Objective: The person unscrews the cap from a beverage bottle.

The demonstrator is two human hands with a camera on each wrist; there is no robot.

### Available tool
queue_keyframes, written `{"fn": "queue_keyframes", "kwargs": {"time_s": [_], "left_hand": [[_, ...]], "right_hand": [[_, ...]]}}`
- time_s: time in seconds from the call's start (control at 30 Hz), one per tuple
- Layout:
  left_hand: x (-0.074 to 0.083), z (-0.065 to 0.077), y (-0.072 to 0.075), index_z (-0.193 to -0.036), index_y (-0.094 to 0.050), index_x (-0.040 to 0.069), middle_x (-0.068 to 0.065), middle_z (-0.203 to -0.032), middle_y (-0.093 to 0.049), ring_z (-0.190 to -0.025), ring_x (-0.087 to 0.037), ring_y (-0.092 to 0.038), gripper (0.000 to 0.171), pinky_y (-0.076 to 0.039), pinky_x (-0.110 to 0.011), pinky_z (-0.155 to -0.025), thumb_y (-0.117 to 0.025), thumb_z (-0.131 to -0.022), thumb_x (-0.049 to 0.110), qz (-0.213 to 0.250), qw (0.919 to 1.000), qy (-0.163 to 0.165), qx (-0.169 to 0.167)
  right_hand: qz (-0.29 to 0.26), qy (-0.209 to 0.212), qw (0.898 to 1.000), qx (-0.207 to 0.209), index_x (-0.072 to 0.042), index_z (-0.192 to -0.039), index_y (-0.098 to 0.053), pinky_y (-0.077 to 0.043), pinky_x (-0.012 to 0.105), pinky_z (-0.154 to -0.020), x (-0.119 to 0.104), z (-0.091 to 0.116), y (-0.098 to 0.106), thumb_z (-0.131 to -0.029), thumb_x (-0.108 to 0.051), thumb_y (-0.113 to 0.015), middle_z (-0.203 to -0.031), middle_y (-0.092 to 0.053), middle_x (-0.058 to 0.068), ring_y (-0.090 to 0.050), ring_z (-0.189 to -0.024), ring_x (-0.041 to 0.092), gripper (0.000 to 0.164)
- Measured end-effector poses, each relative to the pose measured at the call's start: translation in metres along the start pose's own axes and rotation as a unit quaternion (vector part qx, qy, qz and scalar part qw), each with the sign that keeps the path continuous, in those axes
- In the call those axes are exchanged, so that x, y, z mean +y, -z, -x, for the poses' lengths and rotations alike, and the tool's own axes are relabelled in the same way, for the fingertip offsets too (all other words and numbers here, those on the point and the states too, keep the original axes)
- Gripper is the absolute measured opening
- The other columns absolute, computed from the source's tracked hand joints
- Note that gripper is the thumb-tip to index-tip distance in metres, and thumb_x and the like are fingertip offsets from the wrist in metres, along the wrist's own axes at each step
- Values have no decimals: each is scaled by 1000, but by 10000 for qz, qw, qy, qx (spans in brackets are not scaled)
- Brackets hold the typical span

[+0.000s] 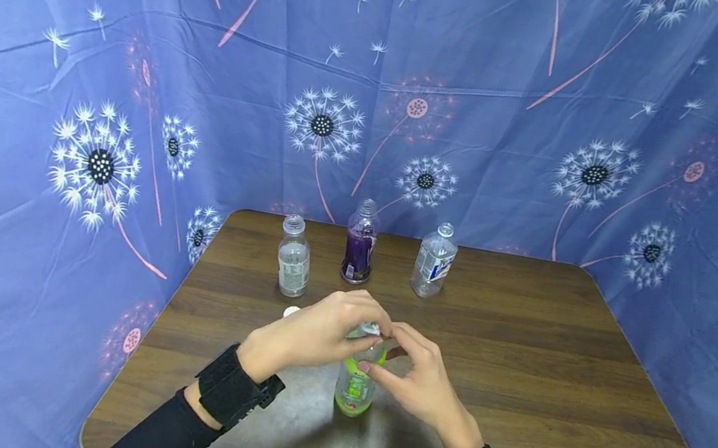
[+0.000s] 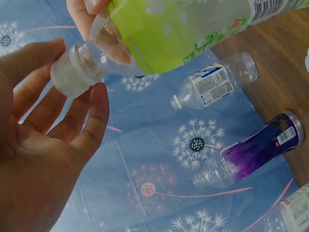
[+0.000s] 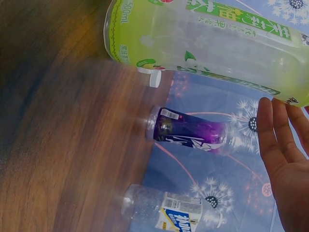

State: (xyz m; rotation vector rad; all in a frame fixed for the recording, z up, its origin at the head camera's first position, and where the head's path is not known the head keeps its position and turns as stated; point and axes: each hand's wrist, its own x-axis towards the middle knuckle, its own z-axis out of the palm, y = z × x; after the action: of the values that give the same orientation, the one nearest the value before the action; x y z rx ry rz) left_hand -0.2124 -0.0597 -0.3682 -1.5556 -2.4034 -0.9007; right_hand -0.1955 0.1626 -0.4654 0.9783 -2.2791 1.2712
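A clear bottle with a green label [image 1: 355, 387] stands on the table in front of me. My left hand [image 1: 329, 331] pinches the white bottle cap [image 2: 72, 75] at the bottle's mouth, thumb on one side and fingers on the other. Around the upper part of the same bottle, my right hand [image 1: 424, 384] grips with thumb and fingers. In the right wrist view its fingertips [image 3: 265, 108] touch the label near the shoulder. Whether the cap is threaded tight cannot be seen.
Farther back on the wooden table [image 1: 524, 349] stand three capless bottles: a clear one with a pale label [image 1: 294, 265], a purple one [image 1: 359, 248] and a clear one with a white-and-blue label [image 1: 434, 263]. White caps [image 3: 154, 78] lie on the table. Behind hangs a blue dandelion cloth [image 1: 486, 158].
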Motion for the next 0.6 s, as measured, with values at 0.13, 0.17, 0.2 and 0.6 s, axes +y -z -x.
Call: {"fn": "queue_keyframes", "kwargs": {"time_s": [0.13,0.17,0.2,0.6], "left_hand": [[1,0,2,-117,-71,7,-6,-113,-74,-109,-16,-69,20,-58,-22,-91,-70,-98,1,244,9995,115,-136],[2,0,3,-118,-71,7,-6,-114,-74,-109,-17,-69,22,-58,-22,-91,-69,-98,-1,322,9992,132,-194],[2,0,4,-119,-71,7,-6,-115,-74,-110,-18,-70,24,-58,-22,-92,-67,-97,-3,400,9988,136,-248],[1,-3,1,-116,-72,9,-4,-122,-72,-114,-13,-68,16,-57,-25,-96,-70,-100,7,637,9979,-47,109]], "right_hand": [[-133,15,9999,22,-18,-130,-67,-63,29,-79,0,0,-1,-86,-20,-88,-121,-71,-3,-69,-110,12,48],[-159,27,9999,27,-17,-130,-67,-63,29,-79,-1,0,-1,-86,-19,-88,-121,-71,-3,-69,-110,12,49],[-183,33,9998,28,-17,-130,-67,-63,30,-78,-1,0,-2,-86,-19,-88,-121,-72,-2,-69,-110,12,48],[-247,-163,9995,-62,-20,-135,-66,-64,32,-79,-1,3,-1,-89,-19,-86,-132,-69,-1,-69,-112,13,50]]}}
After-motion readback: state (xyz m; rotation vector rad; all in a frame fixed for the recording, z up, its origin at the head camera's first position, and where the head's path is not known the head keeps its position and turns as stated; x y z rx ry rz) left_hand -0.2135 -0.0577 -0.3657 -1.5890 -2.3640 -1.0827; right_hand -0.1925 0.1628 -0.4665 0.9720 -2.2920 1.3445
